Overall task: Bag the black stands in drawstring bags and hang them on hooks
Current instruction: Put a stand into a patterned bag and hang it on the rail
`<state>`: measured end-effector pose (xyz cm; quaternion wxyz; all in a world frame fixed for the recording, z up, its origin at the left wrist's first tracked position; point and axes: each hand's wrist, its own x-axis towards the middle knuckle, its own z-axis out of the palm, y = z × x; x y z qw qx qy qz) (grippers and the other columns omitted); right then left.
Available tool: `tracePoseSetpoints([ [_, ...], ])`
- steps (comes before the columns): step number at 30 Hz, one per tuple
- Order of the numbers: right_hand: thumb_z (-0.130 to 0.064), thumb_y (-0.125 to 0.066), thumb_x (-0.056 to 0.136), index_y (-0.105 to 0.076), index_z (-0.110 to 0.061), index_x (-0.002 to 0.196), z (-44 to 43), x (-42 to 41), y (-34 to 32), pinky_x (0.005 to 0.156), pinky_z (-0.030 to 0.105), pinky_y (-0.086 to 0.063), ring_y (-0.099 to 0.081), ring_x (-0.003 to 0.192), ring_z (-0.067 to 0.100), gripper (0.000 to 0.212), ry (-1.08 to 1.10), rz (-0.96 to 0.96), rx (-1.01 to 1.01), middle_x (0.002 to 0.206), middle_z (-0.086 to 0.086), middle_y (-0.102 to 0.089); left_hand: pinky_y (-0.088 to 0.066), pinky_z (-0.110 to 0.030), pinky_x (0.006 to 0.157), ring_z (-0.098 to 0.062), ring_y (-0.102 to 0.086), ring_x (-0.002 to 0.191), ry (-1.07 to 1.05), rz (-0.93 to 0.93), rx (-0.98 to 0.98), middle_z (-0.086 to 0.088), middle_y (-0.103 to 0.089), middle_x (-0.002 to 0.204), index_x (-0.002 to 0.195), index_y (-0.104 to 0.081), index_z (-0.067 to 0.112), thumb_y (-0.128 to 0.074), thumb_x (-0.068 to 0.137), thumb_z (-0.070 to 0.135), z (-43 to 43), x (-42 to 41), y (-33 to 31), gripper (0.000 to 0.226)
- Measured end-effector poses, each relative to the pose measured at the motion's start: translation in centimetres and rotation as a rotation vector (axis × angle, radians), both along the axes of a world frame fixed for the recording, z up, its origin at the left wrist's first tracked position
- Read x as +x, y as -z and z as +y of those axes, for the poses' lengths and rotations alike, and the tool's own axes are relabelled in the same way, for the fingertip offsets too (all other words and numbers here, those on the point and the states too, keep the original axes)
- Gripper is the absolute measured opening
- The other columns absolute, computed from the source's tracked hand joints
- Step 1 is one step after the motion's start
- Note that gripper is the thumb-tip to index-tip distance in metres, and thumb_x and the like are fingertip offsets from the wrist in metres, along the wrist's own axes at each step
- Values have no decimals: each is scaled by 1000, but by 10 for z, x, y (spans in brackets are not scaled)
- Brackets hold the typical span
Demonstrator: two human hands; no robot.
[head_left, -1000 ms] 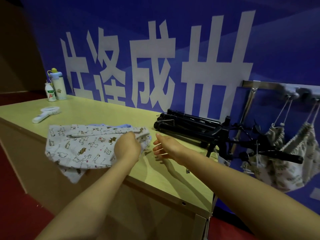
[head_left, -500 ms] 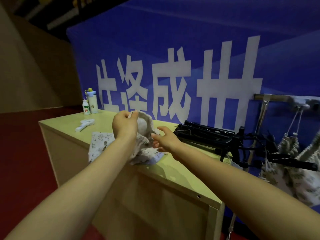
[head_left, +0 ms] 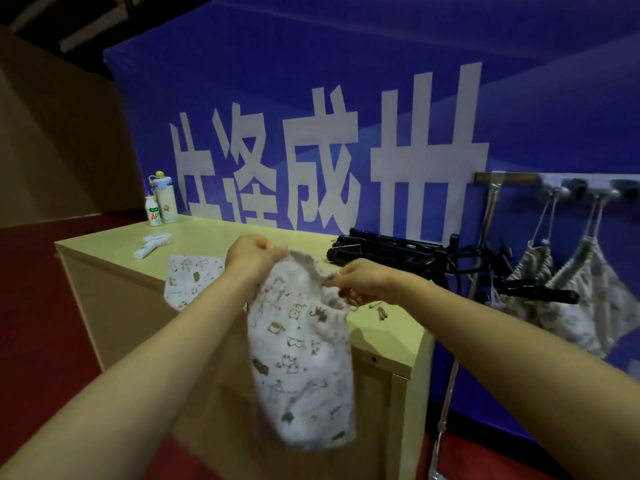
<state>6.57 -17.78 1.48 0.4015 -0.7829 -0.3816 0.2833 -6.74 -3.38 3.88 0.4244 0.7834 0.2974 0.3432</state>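
A white printed drawstring bag [head_left: 301, 368] hangs in the air in front of the table, held by its gathered mouth. My left hand [head_left: 254, 256] grips the left side of the rim and my right hand [head_left: 360, 280] pinches the right side. Black folded stands [head_left: 391, 252] lie on the far right of the pale wooden table [head_left: 388, 341]. Another printed bag [head_left: 192, 277] lies flat on the table behind my left arm. Two filled bags [head_left: 568, 296] hang by their cords from hooks on a rail [head_left: 561, 183] at the right, with a black stand handle [head_left: 540, 294] across them.
A white hand-held fan [head_left: 152, 244], a small bottle [head_left: 153, 211] and a blue-capped flask [head_left: 165, 197] stand at the table's far left. A blue banner with white characters fills the background. A metal pole [head_left: 450, 393] holds up the rail. The floor is red.
Both hands lifted the bag off the table and pulled it toward me; it now hangs full length with its mouth spread between my hands. The view has tilted up.
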Motion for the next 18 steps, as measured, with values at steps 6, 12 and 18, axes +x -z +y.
tracePoseSetpoints([
  [6, -28, -56, 94, -63, -6, 105, -52, 49, 16, 72, 26, -51, -61, 84, 16, 26, 214, -52, 21, 94, 6, -64, -33, -29, 62, -21, -43, 64, 127, 54, 10, -14, -43, 67, 64, -48, 11, -64, 86, 30, -11, 24, 36, 33],
  [12, -21, -57, 92, -65, -13, 107, -45, 72, 48, 80, 27, -51, -60, 91, 15, 18, 329, -454, -88, 107, 6, -66, -31, -28, 60, -20, -38, 56, 182, 62, -1, -2, -35, 53, 51, -37, 17, -62, 88, 26, -18, 48, 53, 45],
  [18, -18, -63, 86, -66, -18, 108, -18, 81, 73, 84, 30, -51, -59, 106, 20, 22, 262, -652, -188, 117, 4, -63, -40, -31, 73, -19, -40, 57, 171, 27, -90, 0, -34, 52, 51, -39, 17, -64, 87, 23, -11, 65, 71, 44],
])
